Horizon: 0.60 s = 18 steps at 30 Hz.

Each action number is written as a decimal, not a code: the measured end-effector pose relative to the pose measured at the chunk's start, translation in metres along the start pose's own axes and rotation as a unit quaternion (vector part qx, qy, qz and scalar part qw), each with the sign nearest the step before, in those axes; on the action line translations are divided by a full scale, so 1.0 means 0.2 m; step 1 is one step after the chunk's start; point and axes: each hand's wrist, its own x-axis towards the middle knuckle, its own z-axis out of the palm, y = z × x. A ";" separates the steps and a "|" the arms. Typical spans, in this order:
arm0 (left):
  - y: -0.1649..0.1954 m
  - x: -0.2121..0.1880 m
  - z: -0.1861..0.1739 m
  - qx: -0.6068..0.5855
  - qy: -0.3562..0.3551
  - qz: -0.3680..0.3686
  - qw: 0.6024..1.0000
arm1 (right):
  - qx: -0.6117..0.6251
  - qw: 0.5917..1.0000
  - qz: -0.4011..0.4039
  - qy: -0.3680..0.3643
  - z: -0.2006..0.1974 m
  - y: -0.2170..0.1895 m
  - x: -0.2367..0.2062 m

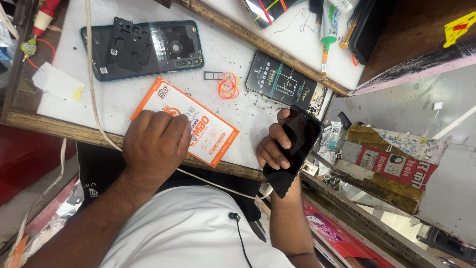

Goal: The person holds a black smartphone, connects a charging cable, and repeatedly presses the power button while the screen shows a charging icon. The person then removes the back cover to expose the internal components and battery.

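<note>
Left grip: the left hand lies palm down, fingers loosely curled and released, grasping nothing; its fingertips press the near corner of the orange packet
Right grip: the right hand is clenched around a black phone screen panel, thumb on the glossy face, fingers wrapped at its left edge
Screen panel: it tilts over the desk's near right corner, its lower end hanging past the wooden edge, well apart from the left hand
Orange packet: flat rectangle, orange border with a white middle and bold orange and blue print, lying askew on the white desk between the two hands
Dark card box: black rectangular package with teal and gold print, lying just beyond the right hand, touching the wooden strip
Opened phone: teal-edged back shell with a loose black inner plate on it, at the far left of the desk
Rubber bands: orange and yellow loops beside a small metal SIM tray
Glue tube: white with green print, on the far desk section
Red sign: red label with white figures on a worn box at the right, below desk level
Yellow sticker: on the brown surface, top right
Cable: cream cord crossing the desk's left side toward the person's lap
</note>
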 end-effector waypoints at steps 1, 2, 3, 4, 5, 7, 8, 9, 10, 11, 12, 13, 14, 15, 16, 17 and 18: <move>0.00 0.00 0.00 -0.001 0.001 0.001 1.000 | -0.004 1.000 -0.001 0.001 0.00 0.00 0.00; 0.00 0.00 0.00 -0.003 0.002 0.002 1.000 | -0.009 1.000 -0.003 -0.002 -0.01 0.00 0.00; 0.00 0.00 0.00 -0.004 0.002 0.002 1.000 | -0.014 1.000 -0.004 -0.004 -0.01 0.00 0.00; 0.00 0.00 0.00 -0.006 0.002 0.002 1.000 | -0.019 1.000 -0.005 -0.007 -0.02 -0.01 -0.01; 0.00 0.00 0.00 -0.004 0.002 0.003 1.000 | -0.018 1.000 -0.003 -0.007 -0.03 -0.01 -0.01; 0.00 0.00 0.01 -0.001 0.003 0.003 1.000 | -0.016 1.000 0.000 -0.007 -0.04 -0.01 -0.01; 0.00 0.00 0.01 -0.001 0.003 0.004 1.000 | -0.016 1.000 0.000 -0.009 -0.04 -0.01 -0.01; 0.00 0.00 0.01 0.000 0.002 0.004 1.000 | -0.015 1.000 0.000 -0.011 -0.05 -0.02 -0.01; -0.01 0.00 0.01 0.000 0.001 0.005 1.000 | -0.014 1.000 0.001 -0.012 -0.05 -0.02 -0.01; -0.01 0.00 0.01 0.001 0.001 0.005 1.000 | -0.015 1.000 0.001 -0.012 -0.05 -0.02 -0.01; 0.00 0.00 0.01 0.001 0.002 0.005 1.000 | -0.016 1.000 0.001 -0.013 -0.05 -0.01 -0.01; -0.01 0.00 0.01 0.001 0.002 0.006 1.000 | -0.018 1.000 0.001 -0.013 -0.05 -0.01 -0.01; 0.00 0.00 0.01 0.002 0.003 0.006 1.000 | -0.019 1.000 0.001 -0.011 -0.05 -0.01 -0.01; 0.00 0.00 0.01 0.003 0.003 0.006 1.000 | -0.020 1.000 0.001 -0.009 -0.05 -0.01 -0.02; 0.00 0.00 0.01 0.004 0.004 0.006 1.000 | -0.022 1.000 0.001 -0.007 -0.04 -0.01 -0.02; 0.00 0.00 0.01 0.004 0.003 0.007 1.000 | -0.022 1.000 0.001 -0.009 -0.04 -0.01 -0.02; 0.00 0.00 0.01 0.003 0.002 0.007 1.000 | -0.023 1.000 0.000 -0.010 -0.04 -0.02 -0.02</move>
